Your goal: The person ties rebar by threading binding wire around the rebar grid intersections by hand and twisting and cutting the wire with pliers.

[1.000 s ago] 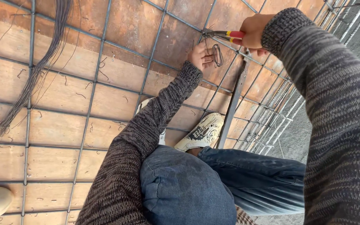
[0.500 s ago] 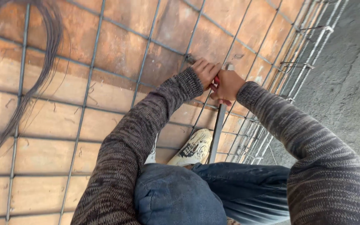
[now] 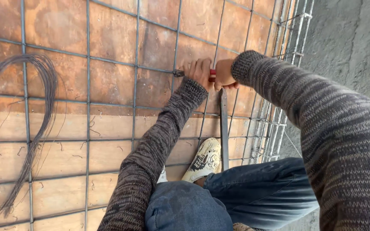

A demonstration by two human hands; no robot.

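- Over the rebar grid (image 3: 133, 68), both hands meet at one bar crossing: left hand (image 3: 198, 72) curled down onto the bars, fingers together on what looks like tie wire, though the wire itself is too small to tell.
- Right hand (image 3: 224, 73) clamped round the red handles of the pliers (image 3: 211, 75); tool tip hidden between the hands, so jaws open or closed: cannot tell.
- Risk: tip slips off the crossing, left fingertips sit touching it and could get pinched or jabbed by a wire end.
- Risk: over-twisting would likely snap thin wire.
- Footing: shoe (image 3: 204, 159) planted on the mesh beside a flat steel bar (image 3: 224, 128); a foot could catch in a grid opening or roll on a bar.
- Edges: stacked rebar cage (image 3: 275, 128) just right of the hands, concrete wall (image 3: 352, 38) beyond it, so little room that side.
- Open room: wide plywood formwork (image 3: 61, 124) to the left; wire bundle (image 3: 35, 128) lies well apart.
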